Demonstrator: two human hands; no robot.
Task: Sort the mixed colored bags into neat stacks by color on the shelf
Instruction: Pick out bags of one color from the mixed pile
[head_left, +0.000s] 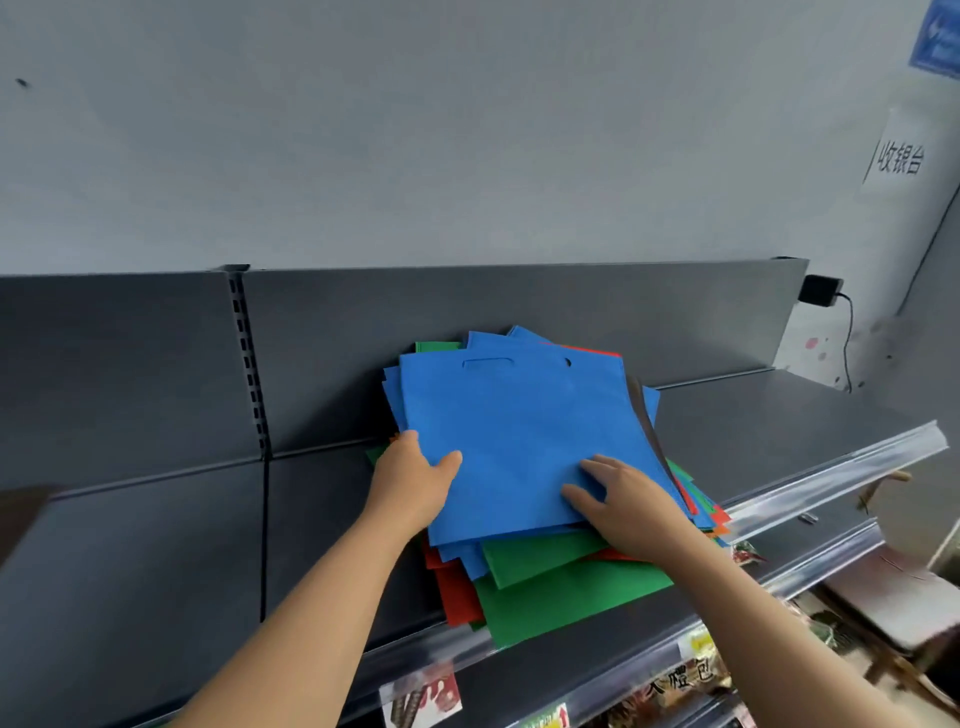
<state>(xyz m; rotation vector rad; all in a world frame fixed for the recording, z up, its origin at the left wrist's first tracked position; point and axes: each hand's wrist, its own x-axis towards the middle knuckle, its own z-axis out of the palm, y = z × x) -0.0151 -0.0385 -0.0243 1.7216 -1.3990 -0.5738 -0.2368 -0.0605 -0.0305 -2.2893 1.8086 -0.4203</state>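
A messy pile of flat coloured bags lies on the dark grey shelf (779, 415). A blue bag (519, 426) with a cut-out handle lies on top. Green bags (561, 592) and red bags (457, 592) stick out at the pile's near edge, and more blue, red and green edges show at the back and right. My left hand (415, 480) grips the blue bag's left edge, thumb on top and fingers under it. My right hand (618, 504) rests flat on the blue bag's lower right corner, fingers spread.
The shelf has a dark back panel (571, 312) and a clear plastic price rail (831, 467) along its front edge. Lower shelves with packaged goods (675, 680) sit below. A black power adapter (820, 290) hangs on the wall at right.
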